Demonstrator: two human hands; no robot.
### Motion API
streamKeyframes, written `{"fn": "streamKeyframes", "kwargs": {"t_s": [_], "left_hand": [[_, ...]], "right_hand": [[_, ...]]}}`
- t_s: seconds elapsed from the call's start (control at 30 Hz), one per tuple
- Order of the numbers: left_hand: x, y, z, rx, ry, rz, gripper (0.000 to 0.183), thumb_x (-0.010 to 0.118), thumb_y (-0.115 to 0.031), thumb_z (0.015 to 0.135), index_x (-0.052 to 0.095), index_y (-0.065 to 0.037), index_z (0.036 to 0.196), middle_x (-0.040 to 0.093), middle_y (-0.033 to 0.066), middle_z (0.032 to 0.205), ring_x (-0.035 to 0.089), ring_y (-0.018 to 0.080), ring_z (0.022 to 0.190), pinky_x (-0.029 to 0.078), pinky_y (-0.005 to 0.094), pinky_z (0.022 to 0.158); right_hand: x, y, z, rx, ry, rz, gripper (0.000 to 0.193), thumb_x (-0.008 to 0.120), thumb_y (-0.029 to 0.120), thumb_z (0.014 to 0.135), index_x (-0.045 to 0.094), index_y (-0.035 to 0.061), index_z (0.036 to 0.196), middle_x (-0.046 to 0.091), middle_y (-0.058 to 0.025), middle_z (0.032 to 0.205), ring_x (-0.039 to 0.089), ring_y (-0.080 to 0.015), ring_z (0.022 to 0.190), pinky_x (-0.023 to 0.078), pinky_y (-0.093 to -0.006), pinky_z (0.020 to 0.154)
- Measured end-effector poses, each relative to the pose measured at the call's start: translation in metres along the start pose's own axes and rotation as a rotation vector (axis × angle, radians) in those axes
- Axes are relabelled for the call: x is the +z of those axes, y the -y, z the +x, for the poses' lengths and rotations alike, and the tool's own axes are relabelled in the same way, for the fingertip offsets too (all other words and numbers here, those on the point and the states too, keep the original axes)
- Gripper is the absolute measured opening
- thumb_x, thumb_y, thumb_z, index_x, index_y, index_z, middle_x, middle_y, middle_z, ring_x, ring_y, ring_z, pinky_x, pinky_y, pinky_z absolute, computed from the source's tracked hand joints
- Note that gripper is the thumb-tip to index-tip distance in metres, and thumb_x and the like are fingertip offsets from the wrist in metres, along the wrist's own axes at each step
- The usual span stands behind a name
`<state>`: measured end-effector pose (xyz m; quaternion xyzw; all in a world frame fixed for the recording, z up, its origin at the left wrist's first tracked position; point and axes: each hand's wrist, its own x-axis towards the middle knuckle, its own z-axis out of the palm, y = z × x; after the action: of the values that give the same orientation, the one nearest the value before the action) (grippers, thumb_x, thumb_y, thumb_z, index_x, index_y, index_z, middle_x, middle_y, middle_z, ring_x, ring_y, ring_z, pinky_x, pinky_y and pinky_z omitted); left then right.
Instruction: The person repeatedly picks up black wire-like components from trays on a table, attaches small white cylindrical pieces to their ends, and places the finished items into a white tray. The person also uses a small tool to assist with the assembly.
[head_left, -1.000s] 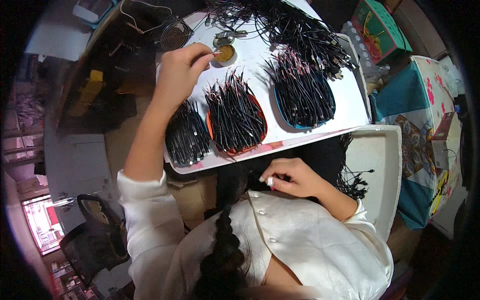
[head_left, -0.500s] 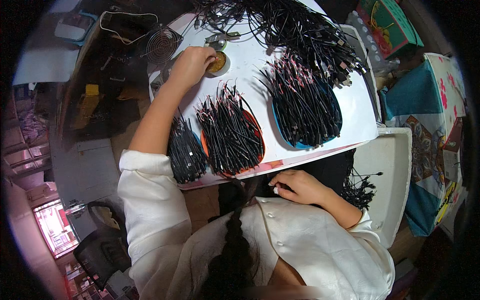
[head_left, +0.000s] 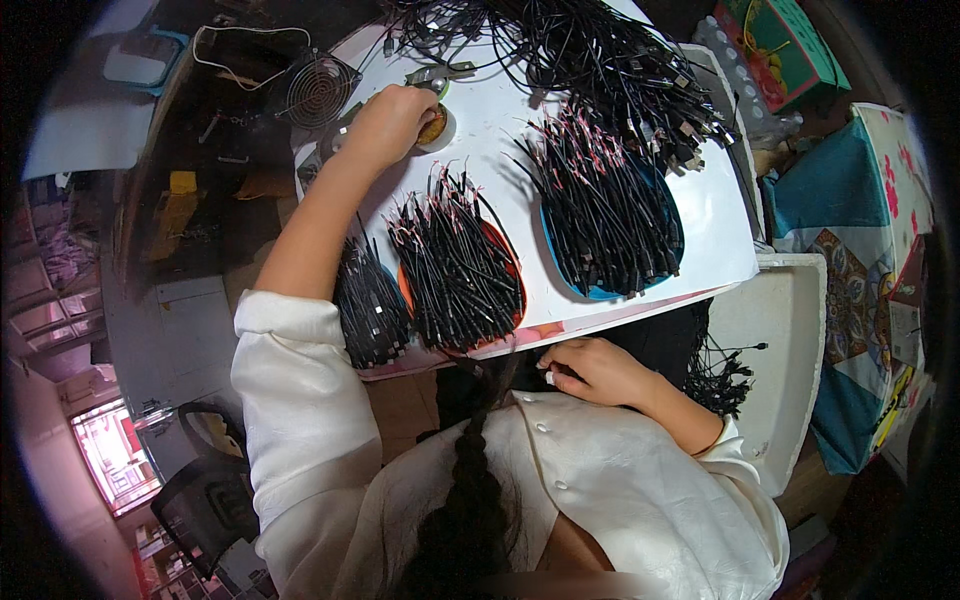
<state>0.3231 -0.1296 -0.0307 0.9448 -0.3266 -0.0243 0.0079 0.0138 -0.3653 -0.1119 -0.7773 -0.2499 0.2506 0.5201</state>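
My left hand (head_left: 393,122) reaches to the far left of the white table top. Its fingers are bent together at a small round tin (head_left: 433,126) of amber-brown material, and the fingertips and anything in them are hidden. Below my left forearm, black cables with bared red and white wire ends fill an orange tray (head_left: 521,300), and a blue tray (head_left: 668,284) to its right holds more. My right hand (head_left: 598,370) rests by the near table edge, fingers loosely bent, thumb a little apart, with white wrapping at the thumb tip. I see nothing held in it.
A tangled heap of black cables (head_left: 570,50) spreads across the far side. Another cable bundle (head_left: 368,310) lies at the near left. Pliers (head_left: 440,74) lie beyond the tin, near a round fan grille (head_left: 318,92). A white foam box (head_left: 795,340) stands at the right.
My left hand has shifted slightly away from me and turned, so its fingertips are now hidden and less of the tin shows. My right hand stays where it was.
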Motion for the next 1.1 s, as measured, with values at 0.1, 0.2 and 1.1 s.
{"fn": "streamKeyframes", "kwargs": {"t_s": [0.1,0.2,1.1], "left_hand": [[0.000,-0.002,0.001,-0.014,0.019,0.015,0.011,0.065,-0.008,0.081,0.068,-0.003,0.091,0.066,0.0189,0.084,0.063,0.0372,0.081,0.049,0.0435,0.072],[-0.004,-0.007,-0.001,-0.060,0.035,0.042,0.011,0.065,-0.009,0.081,0.068,-0.003,0.091,0.066,0.0189,0.084,0.063,0.0371,0.081,0.049,0.0432,0.072],[-0.040,0.069,-0.099,-0.326,-0.105,-0.179,0.011,0.066,-0.010,0.082,0.064,0.001,0.084,0.064,0.0171,0.070,0.065,0.0320,0.068,0.049,0.0395,0.063]], "right_hand": [[-0.001,0.001,-0.001,0.009,0.014,0.019,0.024,0.059,0.018,0.086,0.063,0.0015,0.103,0.066,-0.0163,0.093,0.064,-0.0343,0.086,0.050,-0.0425,0.080],[-0.002,0.002,-0.002,0.001,-0.004,-0.009,0.024,0.059,0.018,0.085,0.062,0.0016,0.103,0.066,-0.0166,0.096,0.063,-0.0343,0.089,0.050,-0.0424,0.081],[0.009,0.004,0.002,0.053,-0.016,-0.188,0.020,0.060,0.015,0.085,0.063,0.0009,0.099,0.065,-0.0187,0.093,0.063,-0.0353,0.090,0.050,-0.0436,0.081]]}}
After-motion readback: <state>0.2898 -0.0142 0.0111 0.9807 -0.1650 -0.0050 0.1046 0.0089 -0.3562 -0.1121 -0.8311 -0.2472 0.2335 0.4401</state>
